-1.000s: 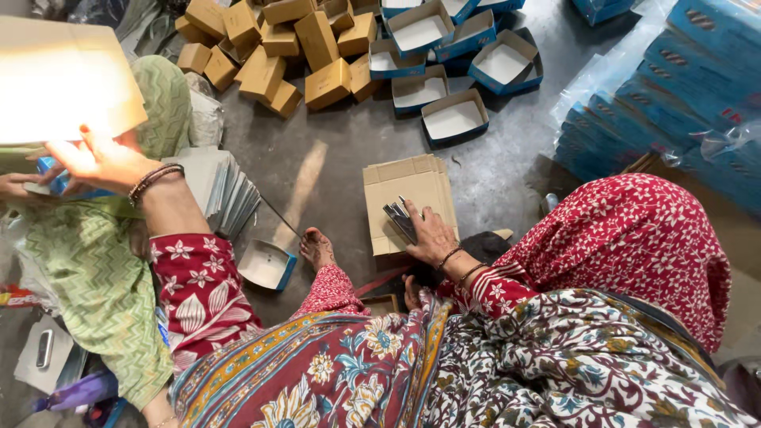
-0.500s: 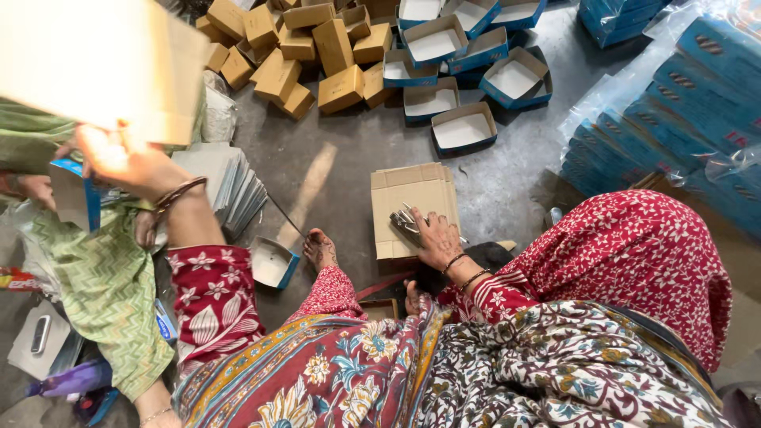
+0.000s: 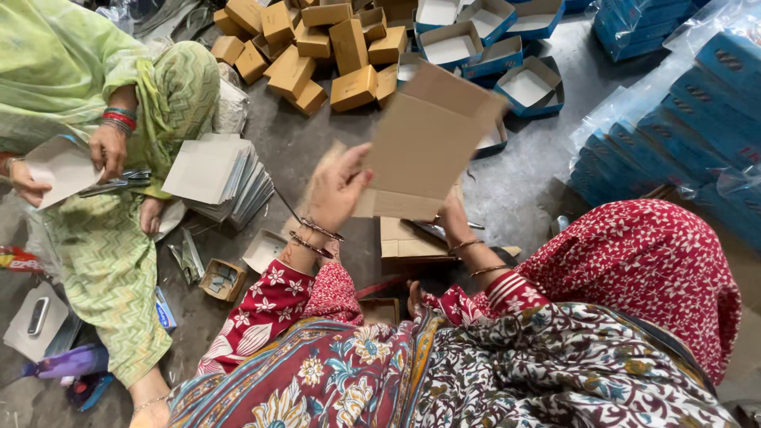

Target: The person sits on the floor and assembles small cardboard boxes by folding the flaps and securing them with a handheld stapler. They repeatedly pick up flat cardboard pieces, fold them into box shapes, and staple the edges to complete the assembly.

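— Both hands grip one flat brown cardboard sheet (image 3: 424, 147), raised at centre frame: the left hand (image 3: 337, 186) pinches its lower left edge, the right hand (image 3: 453, 218) holds the bottom edge from behind, fingers mostly hidden.

— What changed in the head view?

— A second ago the left hand was far out at the left edge and the right pressed a blank on the floor; now they meet on the lifted sheet, so folding looks under way.

— And the packages?

— Closed tan boxes (image 3: 317, 47) heaped at upper centre, open blue trays (image 3: 495, 40) beside them, wrapped blue cartons (image 3: 690, 119) at the right, grey card stack (image 3: 218, 178) left of centre.
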